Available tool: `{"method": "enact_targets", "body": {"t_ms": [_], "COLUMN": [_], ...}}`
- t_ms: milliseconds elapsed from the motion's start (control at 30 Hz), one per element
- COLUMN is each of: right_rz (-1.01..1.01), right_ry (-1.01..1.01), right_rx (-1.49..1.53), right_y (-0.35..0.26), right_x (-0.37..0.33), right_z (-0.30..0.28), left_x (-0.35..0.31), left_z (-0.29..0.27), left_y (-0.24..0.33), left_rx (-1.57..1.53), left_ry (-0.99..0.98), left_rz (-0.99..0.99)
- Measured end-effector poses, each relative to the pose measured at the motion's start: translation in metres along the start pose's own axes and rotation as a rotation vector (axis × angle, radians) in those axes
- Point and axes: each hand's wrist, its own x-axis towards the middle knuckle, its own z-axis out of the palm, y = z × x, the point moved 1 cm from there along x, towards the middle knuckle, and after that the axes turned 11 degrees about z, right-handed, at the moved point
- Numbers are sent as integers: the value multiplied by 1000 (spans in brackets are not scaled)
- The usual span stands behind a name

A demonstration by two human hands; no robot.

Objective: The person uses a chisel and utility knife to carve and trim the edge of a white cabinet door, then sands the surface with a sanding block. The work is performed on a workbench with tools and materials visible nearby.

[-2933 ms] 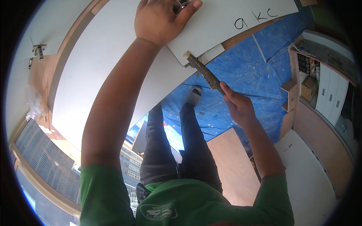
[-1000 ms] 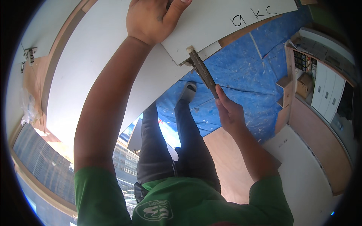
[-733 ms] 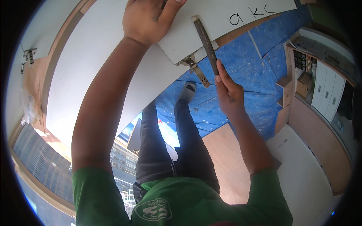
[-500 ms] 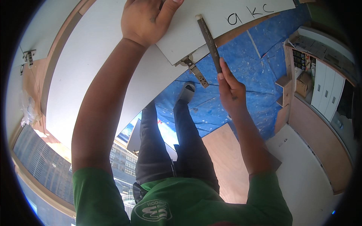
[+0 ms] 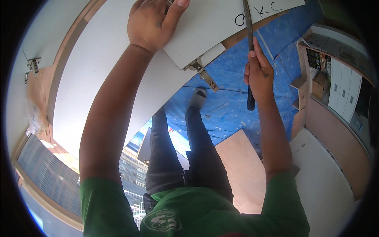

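My left hand [image 5: 152, 25] is at the top edge above a white panel [image 5: 205, 33]. Its fingers curl partly out of view, and a bit of metal shows beside the thumb, too little to name. My right hand [image 5: 260, 77] is closed around a dark, slim, bar-shaped tool [image 5: 249, 33]. The tool points upward across the panel's handwritten marks, with its black rounded end below my hand and its far end cut off by the frame. A metal cabinet hinge [image 5: 203, 74] sticks out from the panel's near corner, between my hands.
Under the panel lies a larger white board [image 5: 94, 79]. Blue sheeting [image 5: 221, 106] covers the floor around my feet. A plywood sheet [image 5: 244, 166] lies at my right, beyond it a white cabinet [image 5: 339, 91]. Another hinge [image 5: 34, 66] sits at far left near a plastic bag [image 5: 35, 120].
My right hand has moved up and to the right with the tool, which now stands more upright and shows its black lower end. My left hand has stayed almost in place.
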Motion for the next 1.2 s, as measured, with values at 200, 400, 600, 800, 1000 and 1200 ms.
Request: {"method": "enact_targets", "body": {"t_ms": [200,400,600,800,1000,1200], "right_rz": [-20,-111,-162,-221,-297,-225], "right_ry": [-50,-108,-48,-56,-53,-8], "right_rx": [-21,-169,-211,-214,-238,-192], "right_y": [7,71,76,85,79,71], "right_x": [-103,-166,-162,-161,-141,-135], "right_z": [34,70,92,95,110,123], "left_x": [-3,-2,-12,-17,-20,-19], "left_z": [-6,-28,-19,-16,-18,-14], "left_y": [-3,-12,-25,-24,-24,-29], "left_rx": [-90,-268,-253,-310,-362,-377], "left_ry": [-6,-208,-50,-50,-77,-94], "left_rz": [-37,-15,112,10,-58,-66]}}
